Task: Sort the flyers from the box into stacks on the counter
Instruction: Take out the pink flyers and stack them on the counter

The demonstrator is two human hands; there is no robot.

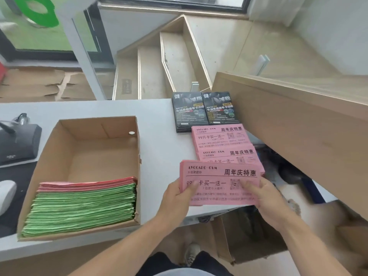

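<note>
1. near the counter's (pixel 155 140) front edge, the left hand (pixel 177 198) and right hand (pixel 264 200) each grip a side of a pink bundle (pixel 219 176), thumbs on top.
2. behind it lie two pink stacks (pixel 221 136) and two black stacks (pixel 205 110).
3. left of these, the box (pixel 49 156) holds green flyers (pixel 79 206) under a few red ones (pixel 87 185).

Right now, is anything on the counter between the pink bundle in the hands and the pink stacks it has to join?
Nothing visible. Both hands, left hand and right hand, hold the pink bundle, whose far edge already overlaps the nearer pink stack; no object lies between.
</note>
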